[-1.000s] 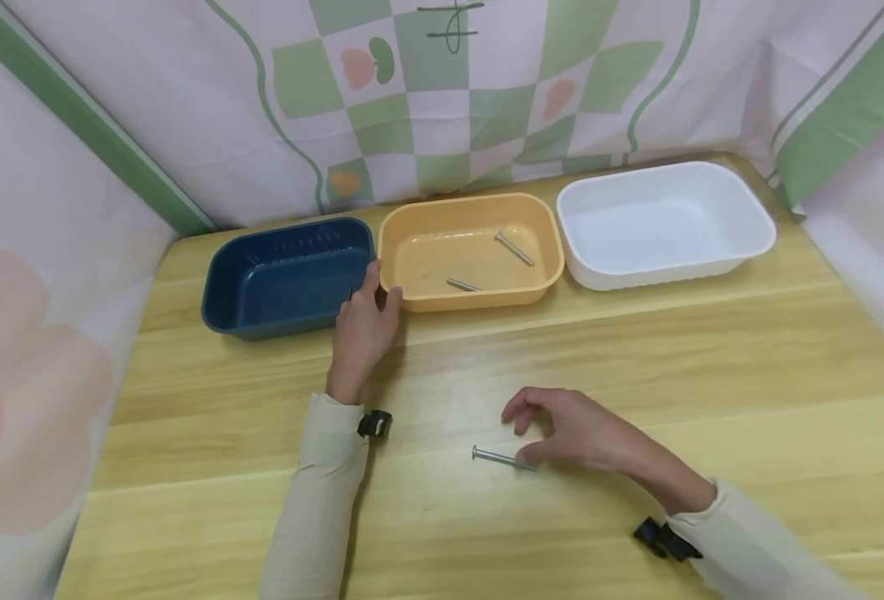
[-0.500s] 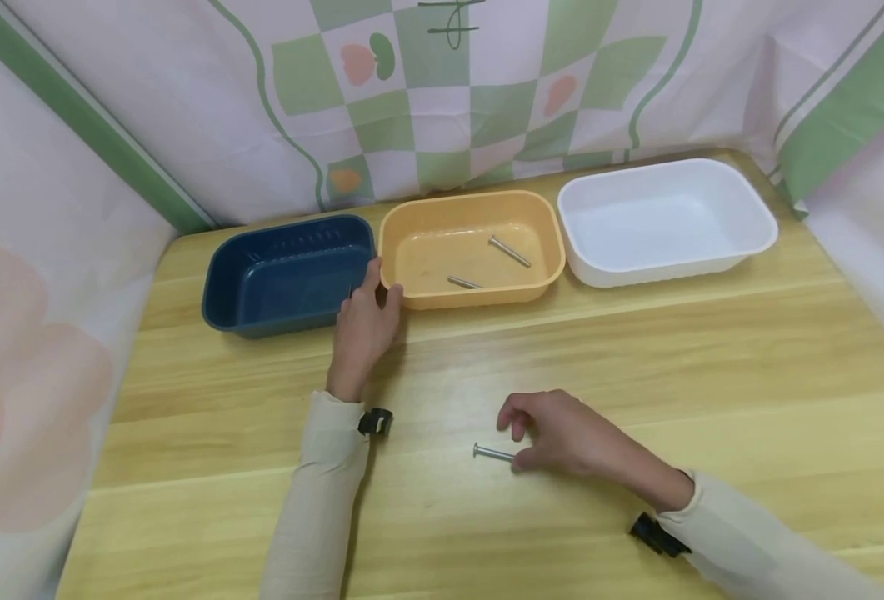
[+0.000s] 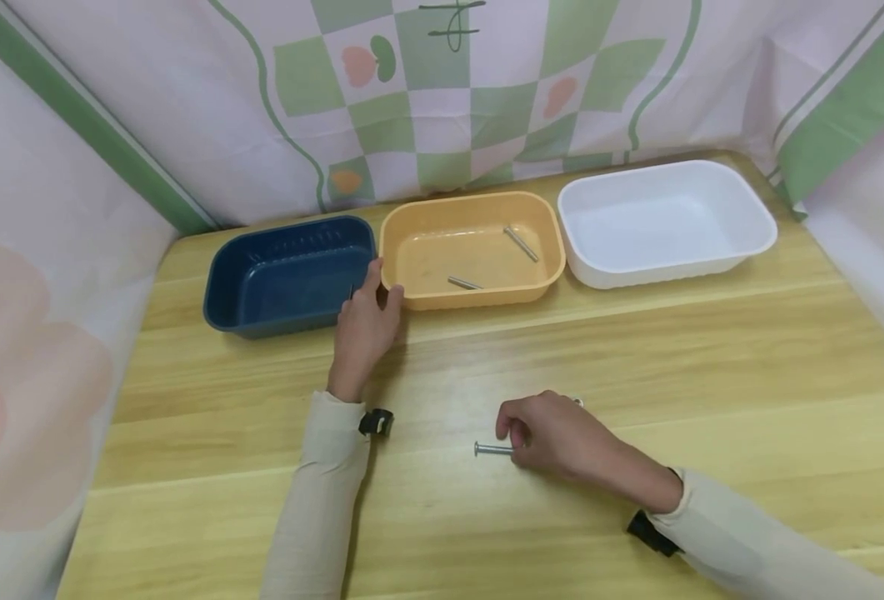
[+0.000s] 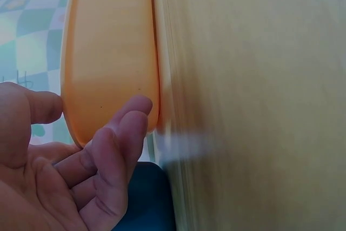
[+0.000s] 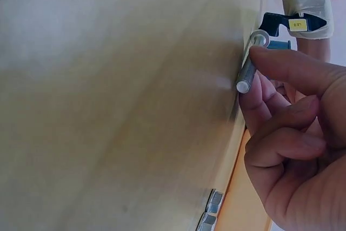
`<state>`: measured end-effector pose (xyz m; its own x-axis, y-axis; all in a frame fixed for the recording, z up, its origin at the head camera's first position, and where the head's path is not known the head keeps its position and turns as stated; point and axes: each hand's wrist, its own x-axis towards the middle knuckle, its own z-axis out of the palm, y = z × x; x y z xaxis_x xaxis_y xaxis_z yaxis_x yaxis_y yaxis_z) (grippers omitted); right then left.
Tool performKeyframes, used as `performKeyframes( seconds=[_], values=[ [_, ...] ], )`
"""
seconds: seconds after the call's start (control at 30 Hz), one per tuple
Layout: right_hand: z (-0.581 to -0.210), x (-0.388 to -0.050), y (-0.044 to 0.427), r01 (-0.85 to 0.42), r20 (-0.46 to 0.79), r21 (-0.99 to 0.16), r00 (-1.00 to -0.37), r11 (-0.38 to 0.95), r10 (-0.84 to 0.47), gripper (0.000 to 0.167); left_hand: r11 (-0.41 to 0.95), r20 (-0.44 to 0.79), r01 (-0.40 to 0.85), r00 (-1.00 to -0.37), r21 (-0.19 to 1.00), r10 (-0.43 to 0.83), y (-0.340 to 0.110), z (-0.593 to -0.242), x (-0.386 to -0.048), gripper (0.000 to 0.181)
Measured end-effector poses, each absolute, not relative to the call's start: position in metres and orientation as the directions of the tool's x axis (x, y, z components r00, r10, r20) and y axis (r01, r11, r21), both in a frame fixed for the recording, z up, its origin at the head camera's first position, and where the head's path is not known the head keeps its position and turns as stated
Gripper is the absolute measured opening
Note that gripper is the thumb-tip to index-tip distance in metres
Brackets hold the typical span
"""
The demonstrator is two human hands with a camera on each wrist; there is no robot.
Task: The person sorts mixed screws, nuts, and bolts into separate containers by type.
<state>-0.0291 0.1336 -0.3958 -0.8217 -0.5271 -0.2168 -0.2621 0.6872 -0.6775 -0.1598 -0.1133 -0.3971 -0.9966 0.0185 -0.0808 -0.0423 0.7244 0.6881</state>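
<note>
My right hand pinches a silver bolt between thumb and index finger, its flat round head pointing left. In the right wrist view the bolt's threaded end faces the camera; whether it touches the table is unclear. My left hand holds the front left corner of the yellow bin, thumb on the front rim, index finger behind the corner. The other left fingers curl loosely before the bin's wall. Inside this bin lie two bolts, one at the right and another near the front.
A dark blue bin stands left of the yellow one, a white bin right of it. Metal nuts lie on the table; one small ring peeks out behind my right hand. A patterned curtain hangs behind the bins.
My right hand has closed its thumb and index finger on the bolt, which has turned slightly. The right-hand bolt in the yellow bin has shifted back and forth. My left hand stays put.
</note>
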Motion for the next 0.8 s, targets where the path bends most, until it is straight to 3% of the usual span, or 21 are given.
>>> performKeyframes(
  seconds=[0.37, 0.8],
  values=[
    [-0.3967, -0.0315, 0.1355, -0.210, -0.252, -0.748, -0.787, 0.629, -0.563, 0.022, 0.701, -0.088, -0.045, -0.996, 0.712, 0.026, -0.1143, -0.3987, -0.1595, 0.058],
    [-0.4003, -0.0372, 0.1384, -0.027, -0.337, -0.853, -0.734, 0.521, -0.589, 0.014, 0.706, -0.087, -0.042, -0.996, 0.707, 0.028, -0.1145, -0.3984, -0.1597, 0.058]
  ],
)
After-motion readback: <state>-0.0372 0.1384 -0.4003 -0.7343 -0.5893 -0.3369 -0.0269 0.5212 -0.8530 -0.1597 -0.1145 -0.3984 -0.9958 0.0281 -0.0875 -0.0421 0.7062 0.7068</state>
